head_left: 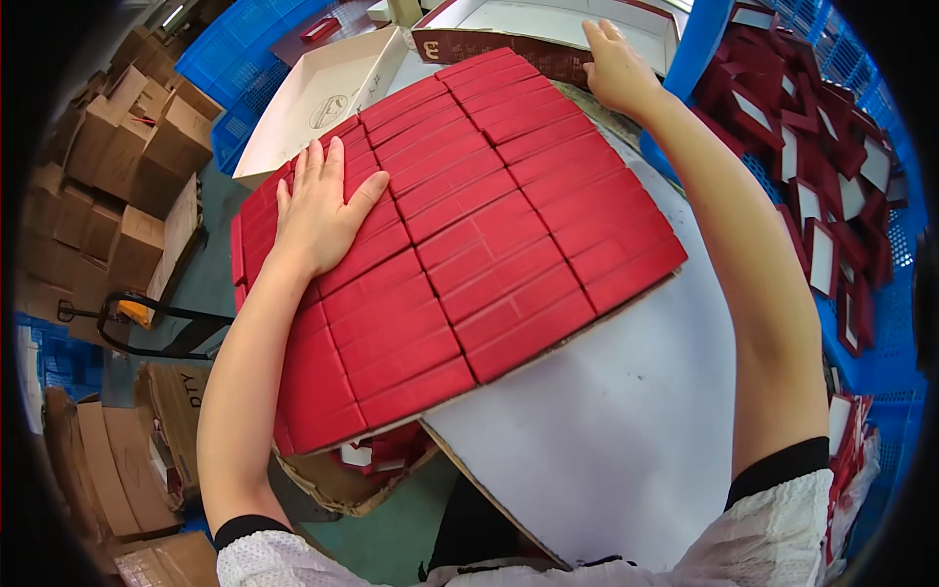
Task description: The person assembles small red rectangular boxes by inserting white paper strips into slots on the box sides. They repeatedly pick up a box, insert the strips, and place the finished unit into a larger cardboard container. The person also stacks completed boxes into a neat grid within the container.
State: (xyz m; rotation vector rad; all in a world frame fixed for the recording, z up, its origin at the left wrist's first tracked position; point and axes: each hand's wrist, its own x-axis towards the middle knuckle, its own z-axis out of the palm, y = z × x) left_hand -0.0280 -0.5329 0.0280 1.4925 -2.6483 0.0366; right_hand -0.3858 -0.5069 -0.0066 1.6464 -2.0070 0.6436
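Observation:
A flat layer of many small red boxes [469, 245] lies packed in tight rows on a cardboard sheet over a white table [606, 430]. My left hand [318, 210] rests flat, fingers spread, on the boxes at the layer's left side. My right hand [614, 70] reaches to the far end and touches the side wall of a dark red open carton [509, 51] with a white inside, just beyond the far row of boxes.
A white shallow lid [318, 98] lies at the far left of the table. Blue crates [851, 196] on the right hold several dark red and white box parts. Brown cartons [127, 166] and a pallet jack [137, 323] stand on the floor at left.

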